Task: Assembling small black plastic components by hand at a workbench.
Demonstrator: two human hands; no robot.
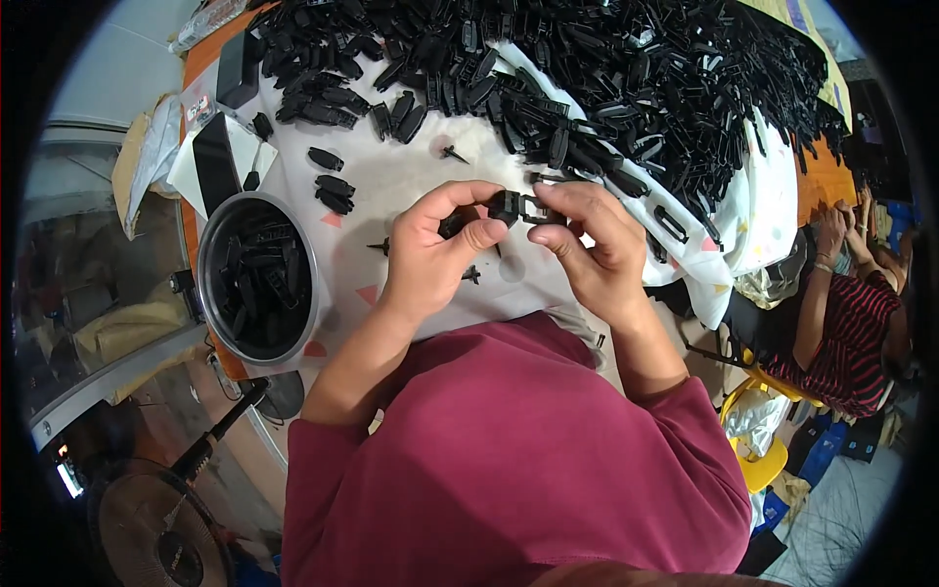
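Observation:
Over the near part of the cloth-covered table, my left hand pinches a black plastic part between thumb and forefinger. My right hand holds a slimmer black plastic piece by its right end, with thumb and fingers closed on it. The two pieces meet between my hands; whether they are joined, I cannot tell. My fingers cover much of both. Small dark pointed parts, one of them a black spiky piece, lie on the cloth around my hands. Several black oval parts rest to the left.
A large heap of black plastic parts spreads across the far side. At the left stands a metal bowl with similar parts. Beyond it lie a dark phone and a black box. Another person sits at right; a fan stands lower left.

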